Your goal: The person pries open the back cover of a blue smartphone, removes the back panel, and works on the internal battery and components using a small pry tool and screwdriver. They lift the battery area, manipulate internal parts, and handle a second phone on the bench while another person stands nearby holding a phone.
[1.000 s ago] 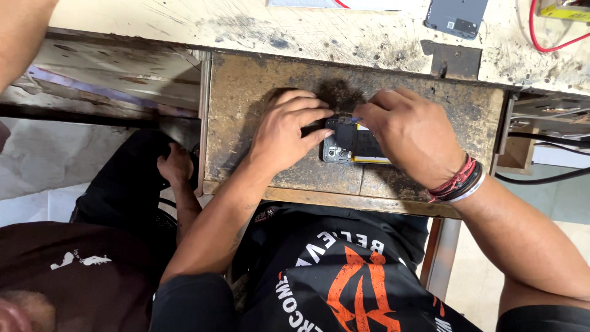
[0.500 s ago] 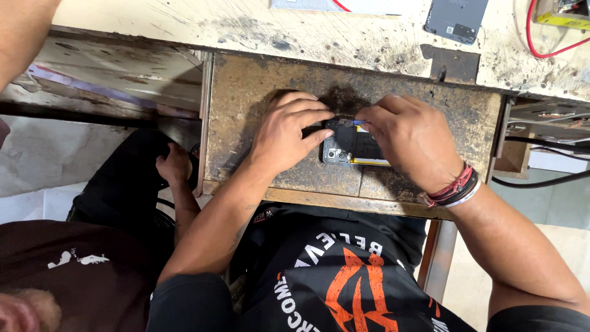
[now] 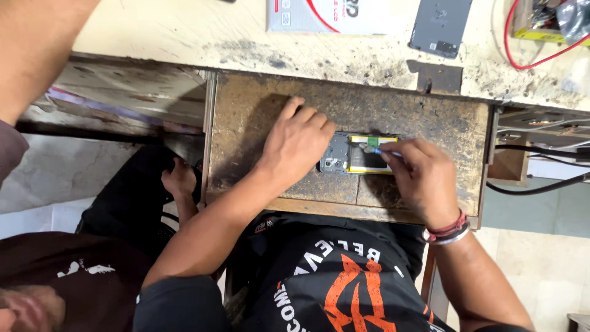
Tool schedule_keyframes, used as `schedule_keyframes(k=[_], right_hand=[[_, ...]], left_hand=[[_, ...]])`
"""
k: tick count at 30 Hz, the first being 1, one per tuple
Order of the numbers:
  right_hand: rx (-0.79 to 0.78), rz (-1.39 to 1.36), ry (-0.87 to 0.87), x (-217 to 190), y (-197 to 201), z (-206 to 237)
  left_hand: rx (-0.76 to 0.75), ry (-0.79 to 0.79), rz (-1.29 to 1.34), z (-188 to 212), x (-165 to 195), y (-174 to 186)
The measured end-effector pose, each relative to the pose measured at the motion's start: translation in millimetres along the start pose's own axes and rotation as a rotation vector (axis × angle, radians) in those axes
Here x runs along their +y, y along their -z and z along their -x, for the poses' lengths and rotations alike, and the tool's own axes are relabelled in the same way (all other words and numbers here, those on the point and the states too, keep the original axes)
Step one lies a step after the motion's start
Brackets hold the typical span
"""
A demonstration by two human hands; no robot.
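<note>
An opened phone (image 3: 355, 155) lies back-up on a worn brown work board (image 3: 258, 104), its grey inner frame, camera cluster and yellow-edged battery showing. My left hand (image 3: 299, 142) rests flat on the board, fingers spread, pressing the phone's left end. My right hand (image 3: 423, 177) sits at the phone's right end and pinches a thin blue-tipped tool (image 3: 382, 151) whose tip touches a small green part at the top of the battery.
On the stained light bench behind lie a grey phone back cover (image 3: 440, 26), a white box (image 3: 326, 15), a dark metal plate (image 3: 435, 76) and red wires (image 3: 534, 58). Another person sits low at left, bare foot (image 3: 178, 178) near the board's edge; an arm (image 3: 37, 49) crosses the upper left.
My hands have drawn apart, uncovering the phone. The left hand has flattened at the phone's left end, and the right hand has shifted right with the tool tip on the battery area.
</note>
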State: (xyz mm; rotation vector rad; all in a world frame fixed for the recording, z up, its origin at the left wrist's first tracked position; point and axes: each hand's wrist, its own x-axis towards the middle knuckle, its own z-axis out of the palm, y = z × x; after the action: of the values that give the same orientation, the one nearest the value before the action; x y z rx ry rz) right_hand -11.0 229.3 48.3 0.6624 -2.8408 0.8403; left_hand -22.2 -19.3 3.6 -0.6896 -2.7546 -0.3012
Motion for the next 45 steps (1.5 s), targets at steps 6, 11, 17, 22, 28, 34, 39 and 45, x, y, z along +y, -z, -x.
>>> schedule_keyframes(k=[6,11,17,22,28,34,39,45], right_hand=[[0.107,-0.166,-0.158,13.9,-3.8,24.3],[0.152,-0.176,-0.215,21.3,-13.1,35.3],[0.173,-0.149,-0.198,23.5,-14.0,38.6],[0.164,-0.191,-0.246,26.4,-14.8,39.1],[0.17,-0.145,-0.242,28.3,-13.1,40.2],[0.177,-0.16,-0.25,27.2,-13.4,39.6],[0.15,-0.157,-0.25,33.1,-13.6,40.6],[0.13,-0.157,-0.264,32.9,-13.2,38.6]], left_hand=[[-0.018,-0.196,-0.207,-4.5,1.6,12.1],[0.059,-0.353,-0.246,-7.0,-8.6,12.8],[0.109,-0.485,-0.264,-13.9,-14.1,7.7],[0.134,-0.56,-0.261,-14.7,-20.6,5.9],[0.1,-0.565,-0.277,-16.8,-19.1,1.7],[0.141,-0.558,-0.281,-22.3,-14.9,9.9],[0.221,-0.442,-0.09,-41.7,0.1,21.3],[0.282,-0.259,0.002,-139.1,13.1,19.6]])
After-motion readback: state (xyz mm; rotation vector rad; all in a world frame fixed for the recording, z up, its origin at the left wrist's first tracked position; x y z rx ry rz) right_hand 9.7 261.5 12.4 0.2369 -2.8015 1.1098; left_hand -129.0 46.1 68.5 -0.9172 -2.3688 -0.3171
